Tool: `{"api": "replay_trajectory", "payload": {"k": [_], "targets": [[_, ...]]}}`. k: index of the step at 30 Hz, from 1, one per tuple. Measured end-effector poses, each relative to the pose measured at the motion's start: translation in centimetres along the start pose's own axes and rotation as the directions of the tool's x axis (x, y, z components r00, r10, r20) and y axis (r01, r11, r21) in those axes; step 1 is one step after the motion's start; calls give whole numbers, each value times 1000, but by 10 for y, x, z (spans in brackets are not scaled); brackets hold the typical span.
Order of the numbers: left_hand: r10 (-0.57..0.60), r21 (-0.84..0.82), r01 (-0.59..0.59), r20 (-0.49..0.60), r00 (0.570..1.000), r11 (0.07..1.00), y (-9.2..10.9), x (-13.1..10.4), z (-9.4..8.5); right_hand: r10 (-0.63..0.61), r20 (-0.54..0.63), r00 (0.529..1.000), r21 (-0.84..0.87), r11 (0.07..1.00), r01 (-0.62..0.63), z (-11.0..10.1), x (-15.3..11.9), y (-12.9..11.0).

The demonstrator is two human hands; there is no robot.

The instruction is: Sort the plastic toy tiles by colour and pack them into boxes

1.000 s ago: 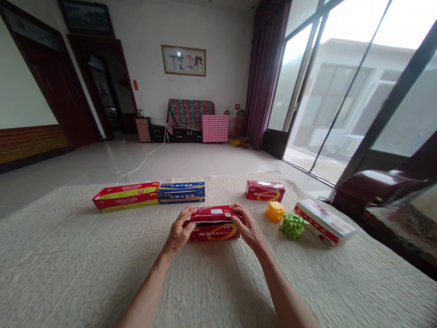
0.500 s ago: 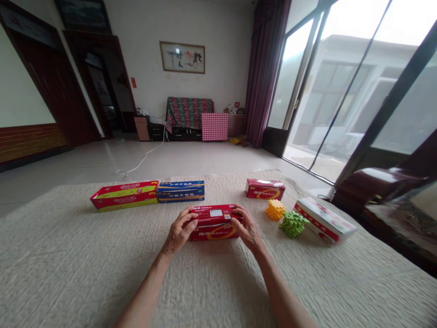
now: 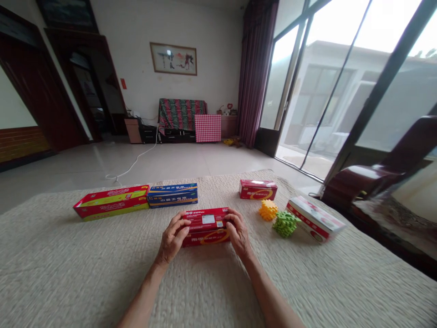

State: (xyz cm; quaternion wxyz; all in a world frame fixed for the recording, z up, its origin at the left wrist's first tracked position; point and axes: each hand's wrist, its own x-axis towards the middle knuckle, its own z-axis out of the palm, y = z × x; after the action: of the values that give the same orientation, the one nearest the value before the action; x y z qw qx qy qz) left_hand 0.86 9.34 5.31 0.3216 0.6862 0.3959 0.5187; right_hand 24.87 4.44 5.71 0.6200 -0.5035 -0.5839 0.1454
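Observation:
A red carton (image 3: 205, 220) with a white label on its top and a yellow ring on its front rests on the quilted cover in front of me. My left hand (image 3: 172, 236) grips its left end, thumb on the near side and fingers over the top. At the right end, my right hand (image 3: 238, 233) holds it the same way. The palms hide both ends of the carton. Farther back on the left, a red and yellow-green box (image 3: 114, 201) sits end to end with a blue box (image 3: 173, 196).
A smaller-looking red box (image 3: 258, 189) stands back right. Near it are a yellow spiky block (image 3: 268, 209), a green spiky block (image 3: 285, 223) and a white and red box (image 3: 316, 218). A dark wooden chair (image 3: 362, 182) borders the cover (image 3: 85, 273) on the right.
The camera view has turned slightly, so everything sits a little farther left in the picture. Both hands keep their hold on the red carton, which stays in about the same place on the cover.

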Motion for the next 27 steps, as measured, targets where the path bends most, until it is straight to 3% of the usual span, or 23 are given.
{"api": "replay_trajectory", "payload": {"k": [3,6,8,11,15,20,23,27], "targets": [[68,111,-67,-3,998,991,5,1,-1,21,-18,1000,1,1000,-21,2,-1,1],[220,302,-221,38,975,927,16,3,-1,17,-32,999,-1,1000,-17,4,-2,2],[298,395,-325,129,946,859,23,4,1,-1,-50,999,-11,1000,1,5,-2,2],[314,453,-416,284,906,789,25,4,8,-48,-65,997,-37,998,46,6,-5,3],[328,484,-444,309,893,754,12,7,23,-41,-164,986,-105,994,23,8,-11,11],[378,438,-489,318,869,754,0,34,53,162,-337,927,-18,984,-178,4,-6,35],[367,448,-489,334,868,749,-2,59,72,200,-360,911,-32,974,-226,-1,4,51],[323,507,-462,341,883,728,-2,90,88,142,-331,933,-176,962,-209,-1,22,69]]}}
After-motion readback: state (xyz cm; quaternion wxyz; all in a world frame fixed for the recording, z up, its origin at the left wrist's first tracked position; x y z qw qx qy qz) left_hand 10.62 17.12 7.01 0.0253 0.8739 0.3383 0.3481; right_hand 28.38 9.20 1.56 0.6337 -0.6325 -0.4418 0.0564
